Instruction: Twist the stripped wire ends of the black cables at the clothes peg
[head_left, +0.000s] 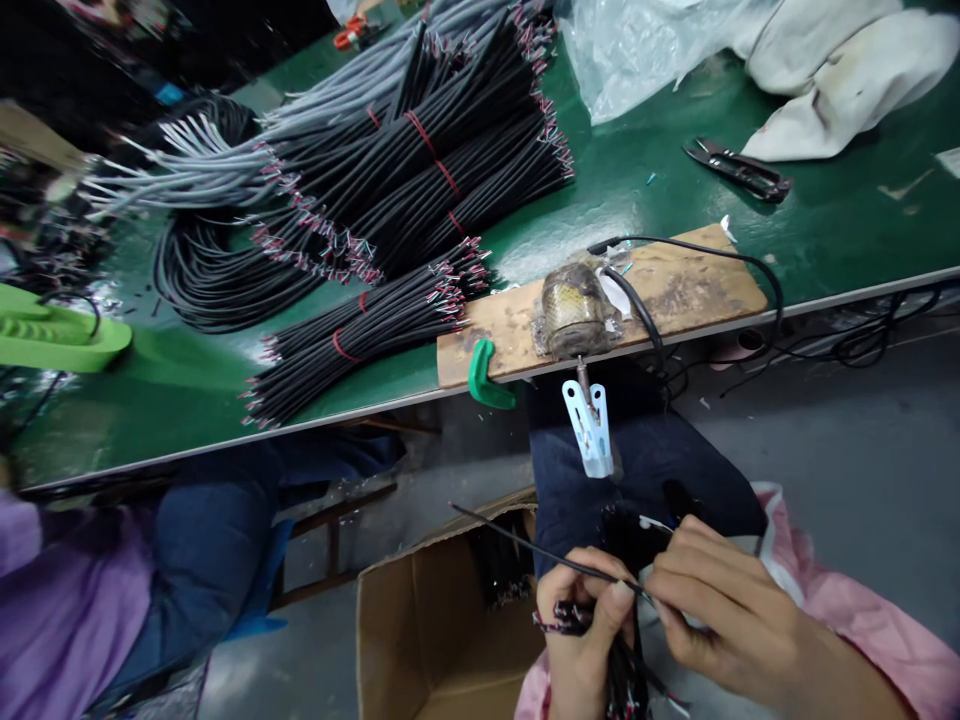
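My left hand (589, 610) is closed on a bunch of short black cables (626, 675) with red and white wire ends. One black cable (525, 545) sticks out to the left between its thumb and forefinger. Close beside it, my right hand (720, 600) is closed, its fingertips at the near end of that same cable. Just above the hands, a light blue clothes peg (589, 425) hangs from the metal shaft of a small taped motor (574, 310). That motor sits on a wooden board (690, 275) at the table edge.
Bundles of black cables (360, 325) and grey cables (202, 165) lie on the green table (630, 190). Thread snips (739, 172) and a white cloth (832, 90) are at the right. A green clamp (487, 375) grips the board. An open cardboard box (405, 630) stands below; another person's sleeve (75, 600) is left.
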